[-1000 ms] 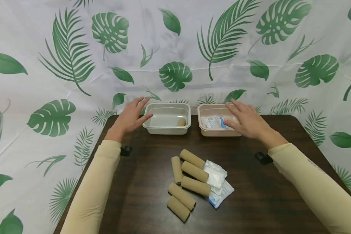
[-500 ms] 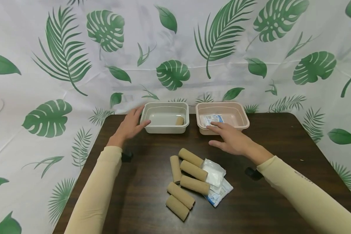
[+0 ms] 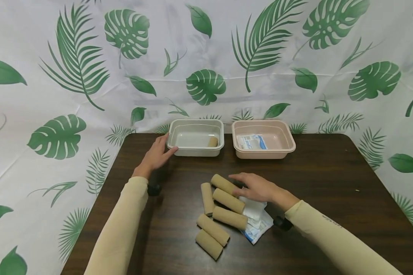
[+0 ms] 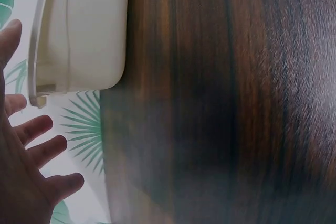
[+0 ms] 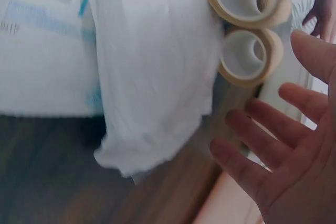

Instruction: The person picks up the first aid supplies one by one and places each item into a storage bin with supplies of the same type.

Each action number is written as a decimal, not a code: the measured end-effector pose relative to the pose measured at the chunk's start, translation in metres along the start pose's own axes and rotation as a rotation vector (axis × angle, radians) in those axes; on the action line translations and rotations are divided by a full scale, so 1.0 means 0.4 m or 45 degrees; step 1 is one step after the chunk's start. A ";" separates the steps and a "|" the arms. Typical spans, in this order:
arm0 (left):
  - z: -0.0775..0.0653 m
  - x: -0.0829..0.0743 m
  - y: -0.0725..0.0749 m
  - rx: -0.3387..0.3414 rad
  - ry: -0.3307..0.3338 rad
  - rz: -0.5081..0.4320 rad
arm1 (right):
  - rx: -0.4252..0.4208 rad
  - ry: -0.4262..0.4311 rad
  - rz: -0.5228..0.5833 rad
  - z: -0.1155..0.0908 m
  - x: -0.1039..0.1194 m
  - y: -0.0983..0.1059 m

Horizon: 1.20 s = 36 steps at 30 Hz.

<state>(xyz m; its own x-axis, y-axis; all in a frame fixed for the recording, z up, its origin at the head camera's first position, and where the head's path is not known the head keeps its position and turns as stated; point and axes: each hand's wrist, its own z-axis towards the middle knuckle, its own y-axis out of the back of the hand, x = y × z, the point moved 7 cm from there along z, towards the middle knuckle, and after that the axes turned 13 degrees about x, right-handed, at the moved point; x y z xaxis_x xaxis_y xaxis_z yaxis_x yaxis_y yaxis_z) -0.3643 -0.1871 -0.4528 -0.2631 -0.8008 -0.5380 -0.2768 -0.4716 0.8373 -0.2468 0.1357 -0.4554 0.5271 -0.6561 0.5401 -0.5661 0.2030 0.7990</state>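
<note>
In the head view, my left hand (image 3: 155, 154) is at the left end of a pale grey plastic container (image 3: 197, 152), thumb and fingers spread around its corner. The left wrist view shows those fingers straight beside the container's rim (image 4: 37, 51). My right hand (image 3: 256, 187) is over the top of a pile of brown cardboard tubes, its fingers extended and holding nothing. The nearest tube (image 3: 224, 184) lies just under its fingertips. Partly covered by this hand is a white packet (image 3: 254, 211), on top of a blue-and-white packet (image 3: 259, 229). Hollow tube ends (image 5: 244, 53) face the right wrist camera.
Right of the grey container stands a pink container (image 3: 265, 154) with a blue-and-white packet (image 3: 252, 142) in it. One short tube (image 3: 212, 142) lies inside the grey container. Several more tubes (image 3: 209, 244) lie on the dark wooden table (image 3: 330, 229). A leaf-print cloth (image 3: 206, 46) hangs behind.
My right hand has moved from over the pink container toward me and left, down to the pile. My left hand has lowered slightly at the grey container's left end.
</note>
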 end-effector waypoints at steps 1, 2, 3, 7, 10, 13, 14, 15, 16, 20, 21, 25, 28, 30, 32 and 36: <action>0.001 0.002 -0.004 -0.001 0.002 -0.012 | -0.003 0.010 0.018 0.002 0.001 -0.004; 0.002 0.004 -0.008 -0.002 0.003 -0.026 | -0.008 0.023 0.028 0.005 0.002 -0.008; 0.004 0.006 -0.011 -0.004 0.005 -0.037 | -0.014 0.035 0.042 0.007 0.004 -0.011; 0.008 0.015 -0.023 -0.018 0.005 -0.072 | -0.015 0.077 0.074 0.017 0.011 -0.026; 0.010 0.021 -0.032 -0.026 0.008 -0.082 | -0.008 0.095 0.098 0.022 0.016 -0.035; 0.011 0.023 -0.037 -0.027 0.015 -0.093 | -0.009 0.101 0.107 0.024 0.016 -0.038; 0.012 0.023 -0.038 -0.027 0.020 -0.102 | -0.012 0.099 0.108 0.025 0.014 -0.038; 0.013 0.023 -0.040 -0.025 0.020 -0.109 | -0.017 0.100 0.102 0.026 0.013 -0.037; 0.014 0.023 -0.041 -0.024 0.020 -0.118 | -0.018 0.096 0.099 0.027 0.011 -0.037; 0.018 0.025 -0.048 -0.004 0.028 -0.155 | -0.025 0.085 0.081 0.032 0.007 -0.037; 0.019 0.025 -0.050 0.000 0.029 -0.167 | -0.030 0.084 0.076 0.033 0.007 -0.037; 0.021 0.028 -0.055 0.006 0.033 -0.199 | -0.041 0.078 0.086 0.034 0.012 -0.032; 0.023 0.030 -0.059 0.012 0.040 -0.201 | -0.052 0.069 0.088 0.035 0.015 -0.028; 0.023 0.032 -0.062 0.015 0.047 -0.207 | -0.067 0.058 0.082 0.034 0.015 -0.024; 0.024 0.033 -0.063 0.017 0.048 -0.216 | -0.082 0.044 0.083 0.033 0.015 -0.020; 0.028 0.034 -0.066 0.009 0.036 -0.245 | -0.099 0.014 0.105 0.029 0.013 -0.012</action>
<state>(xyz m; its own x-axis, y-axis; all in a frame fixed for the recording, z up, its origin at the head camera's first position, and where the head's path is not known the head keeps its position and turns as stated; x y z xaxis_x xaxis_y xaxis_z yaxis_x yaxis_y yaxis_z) -0.3711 -0.1815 -0.4835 -0.1784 -0.7062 -0.6852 -0.3261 -0.6146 0.7183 -0.2488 0.1229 -0.4596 0.4876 -0.6270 0.6075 -0.5573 0.3121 0.7694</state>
